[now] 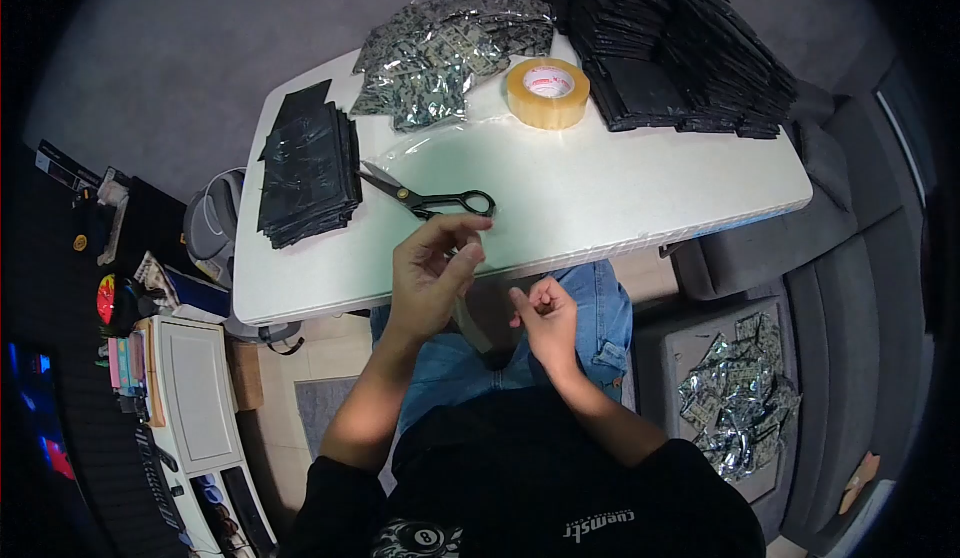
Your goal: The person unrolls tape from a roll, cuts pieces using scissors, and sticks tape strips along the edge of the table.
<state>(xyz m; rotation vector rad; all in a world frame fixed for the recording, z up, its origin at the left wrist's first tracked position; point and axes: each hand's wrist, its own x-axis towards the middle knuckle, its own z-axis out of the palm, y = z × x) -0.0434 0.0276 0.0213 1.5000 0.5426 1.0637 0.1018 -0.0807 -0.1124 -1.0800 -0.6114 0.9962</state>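
My left hand point(432, 276) is raised over the table's near edge. Its fingers are curled, thumb and forefinger stand apart, and nothing shows between them. Lower and to the right, above my lap, is my right hand point(550, 326), loosely curled with the thumb apart and no held thing visible. Just beyond my left hand lies a pair of black-handled scissors point(425, 198), blades partly spread and pointing left. A stack of black plastic packets point(308, 180) rests left of them. Farther back, a roll of clear tape point(548, 110) lies flat beside a heap of shiny camouflage-patterned packets point(425, 63).
The white table point(620, 193) spans the view before me. Large piles of black packets point(660, 58) fill its far right corner. More camouflage packets point(740, 398) lie on a grey seat to my right, beside a sofa point(870, 308). A white cabinet point(200, 388) stands at left.
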